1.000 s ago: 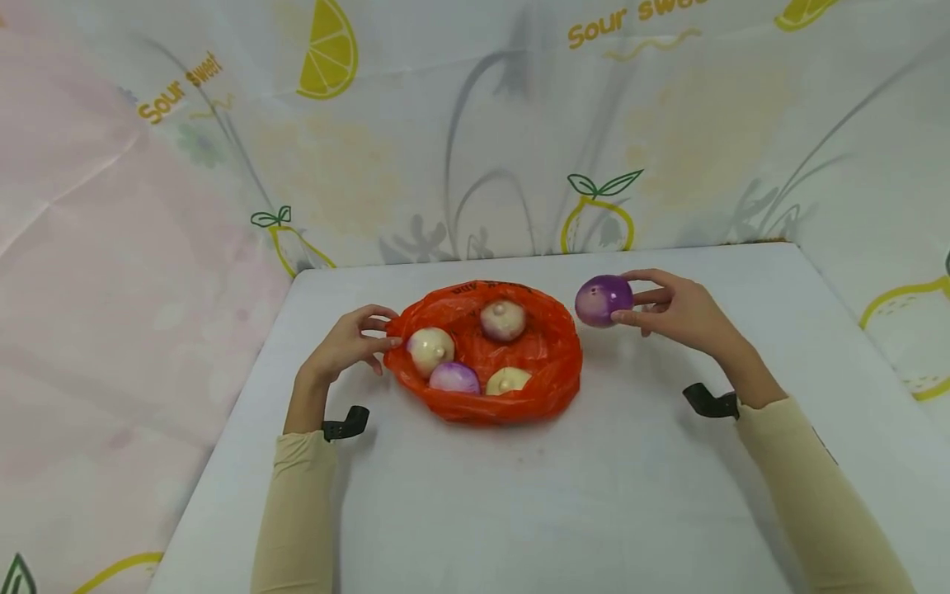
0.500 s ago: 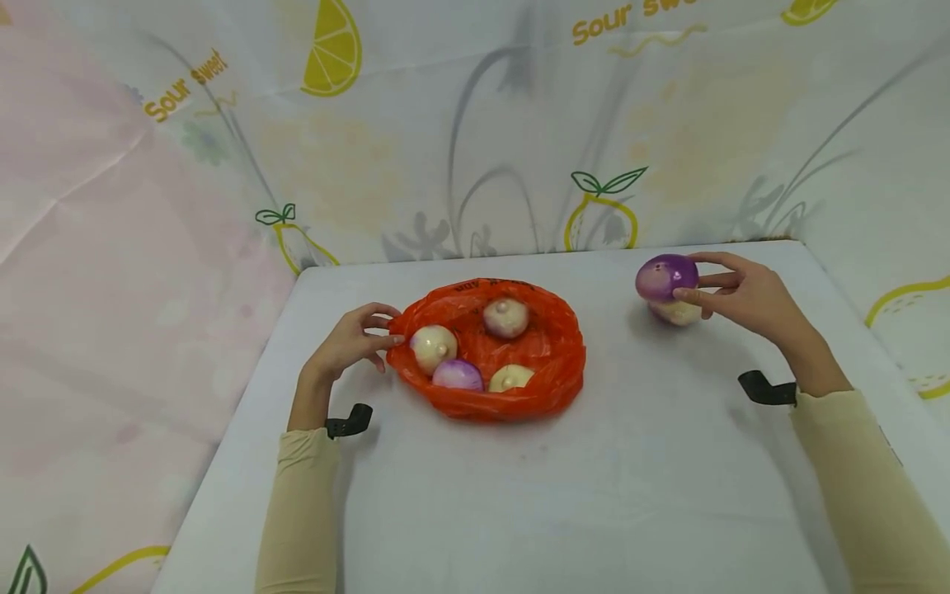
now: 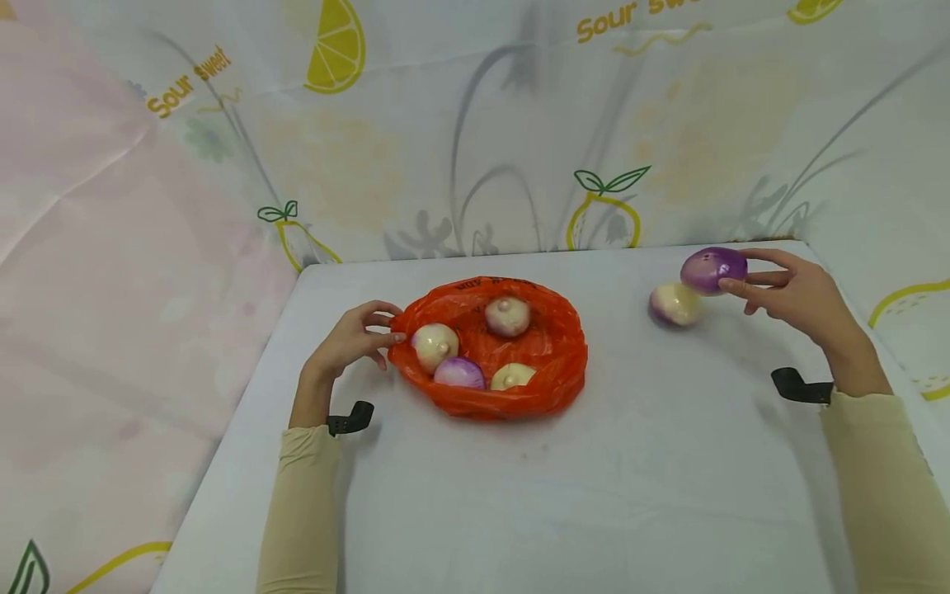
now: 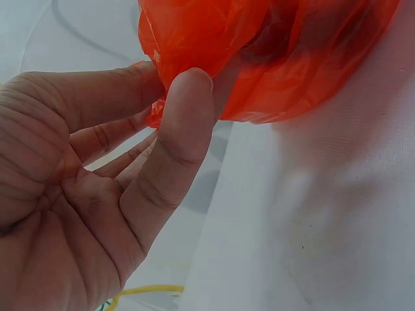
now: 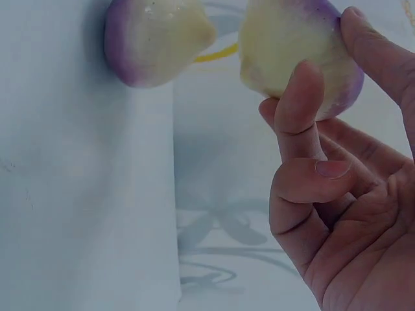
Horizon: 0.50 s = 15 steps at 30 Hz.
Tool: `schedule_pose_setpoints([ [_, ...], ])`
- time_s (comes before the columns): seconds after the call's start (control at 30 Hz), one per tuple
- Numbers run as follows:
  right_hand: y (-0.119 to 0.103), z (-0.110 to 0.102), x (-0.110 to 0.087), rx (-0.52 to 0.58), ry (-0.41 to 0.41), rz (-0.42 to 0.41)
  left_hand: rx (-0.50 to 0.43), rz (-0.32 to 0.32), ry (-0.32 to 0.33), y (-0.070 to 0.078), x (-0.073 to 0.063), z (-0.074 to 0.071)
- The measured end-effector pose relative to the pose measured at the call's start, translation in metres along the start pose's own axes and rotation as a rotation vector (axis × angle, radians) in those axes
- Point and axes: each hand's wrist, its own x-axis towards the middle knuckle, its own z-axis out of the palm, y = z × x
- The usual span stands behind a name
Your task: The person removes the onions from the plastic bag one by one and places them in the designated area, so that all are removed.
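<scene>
My left hand (image 3: 349,342) pinches the left rim of an orange-red plastic bag (image 3: 534,404), which sits wide open on the table. In the left wrist view, the thumb (image 4: 188,116) and forefinger hold the thin plastic. Inside the bag lie several glossy purple-and-cream onions (image 3: 435,348). At the far right, my right hand (image 3: 805,293) grips another onion (image 3: 714,271) by the fingertips, its purple end facing up. That onion is held above the table, just beyond a loose onion (image 3: 675,304) lying on the surface. In the right wrist view, the two onions are apart.
A white-covered table (image 3: 564,503) holds everything. Behind it hangs a pale cloth (image 3: 416,140) printed with lemons and lettering. A black wrist mount (image 3: 350,419) sticks out from the left wrist, another mount (image 3: 800,386) from the right.
My right hand has carried its onion rightward, away from the bag and past the loose onion, which has come into view. The left hand keeps hold of the bag's rim.
</scene>
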Motion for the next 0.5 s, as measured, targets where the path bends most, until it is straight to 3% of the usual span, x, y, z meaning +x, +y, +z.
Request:
schedule_pose_setpoints([
  [0.3,0.019,-0.006,0.0,-0.101,-0.016,0.053,0.001,0.003,0.002,0.001,0.0,0.0],
  [0.5,0.034,-0.002,0.0,-0.177,-0.073,0.105,0.001,0.011,-0.002,-0.001,0.001,0.0],
])
